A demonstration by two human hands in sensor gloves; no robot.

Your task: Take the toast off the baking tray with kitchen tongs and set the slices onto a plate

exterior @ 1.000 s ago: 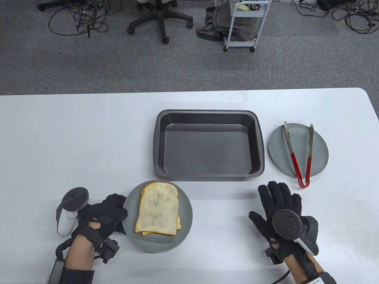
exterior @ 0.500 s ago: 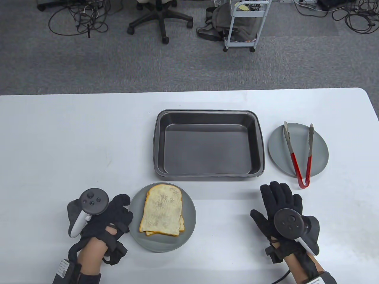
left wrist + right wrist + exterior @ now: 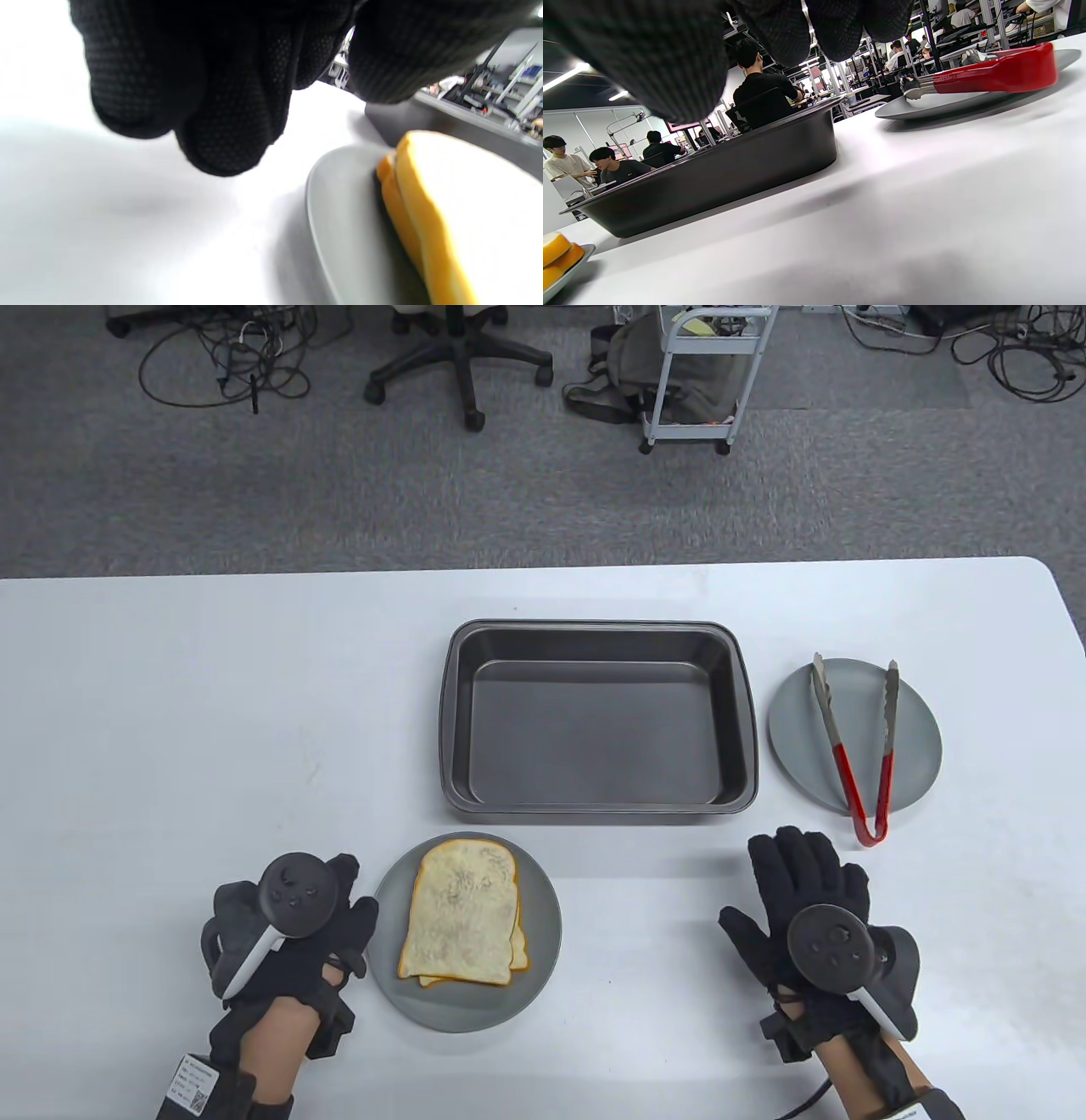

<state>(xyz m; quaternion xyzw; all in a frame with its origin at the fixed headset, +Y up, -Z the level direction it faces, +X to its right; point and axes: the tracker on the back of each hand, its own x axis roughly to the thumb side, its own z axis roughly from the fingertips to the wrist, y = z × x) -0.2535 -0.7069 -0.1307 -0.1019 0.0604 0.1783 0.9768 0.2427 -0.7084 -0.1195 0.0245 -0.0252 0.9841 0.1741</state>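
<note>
The dark baking tray (image 3: 594, 729) (image 3: 712, 178) sits mid-table with nothing in it. Two toast slices (image 3: 465, 920) (image 3: 466, 203) lie stacked on a grey plate (image 3: 467, 1010) (image 3: 339, 237) in front of the tray. Red-handled tongs (image 3: 859, 746) (image 3: 992, 72) lie spread on a second grey plate (image 3: 797, 746) to the tray's right. My left hand (image 3: 339, 916) rests palm down just left of the toast plate, its fingers (image 3: 220, 127) loosely curled over bare table and holding nothing. My right hand (image 3: 802, 882) lies flat with straight fingers, just short of the tongs' red end.
The white table's rounded right edge (image 3: 1065, 602) lies beyond the tongs plate. Behind the table on the carpet stand an office chair base (image 3: 462, 364) and a small cart (image 3: 696, 381), with loose cables around them. Several people sit in the background of the right wrist view.
The toast plate has slid slightly right. My left hand has turned palm down and moved right beside the plate. The right hand has hardly moved.
</note>
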